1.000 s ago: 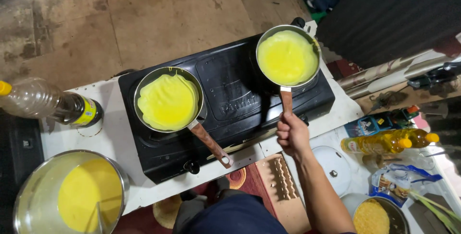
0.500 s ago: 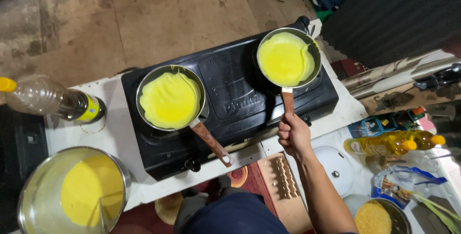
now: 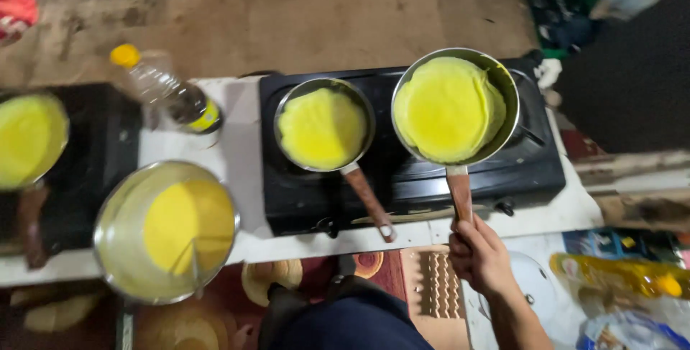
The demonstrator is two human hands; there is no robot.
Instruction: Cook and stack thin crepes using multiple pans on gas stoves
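Observation:
My right hand [image 3: 480,257] grips the brown handle of a small steel pan [image 3: 496,80] and holds it lifted and tilted above the right side of a black two-burner stove [image 3: 410,185]. A thin yellow crepe [image 3: 447,109] covers the inside of that pan. A second pan [image 3: 363,102] with another yellow crepe [image 3: 321,127] rests on the left burner, its brown handle pointing toward me. My left hand is out of view.
A large steel bowl [image 3: 115,249] of yellow batter with a ladle sits at the front left. A third pan [image 3: 29,138] with yellow batter sits at the far left. A yellow-capped plastic bottle [image 3: 162,91] lies behind the bowl. An egg tray [image 3: 435,285] and yellow packets [image 3: 618,278] are at the right.
My right hand has lifted the right pan off the burner and toward me, tilting it. The view has shifted, bringing a third pan into sight at the left.

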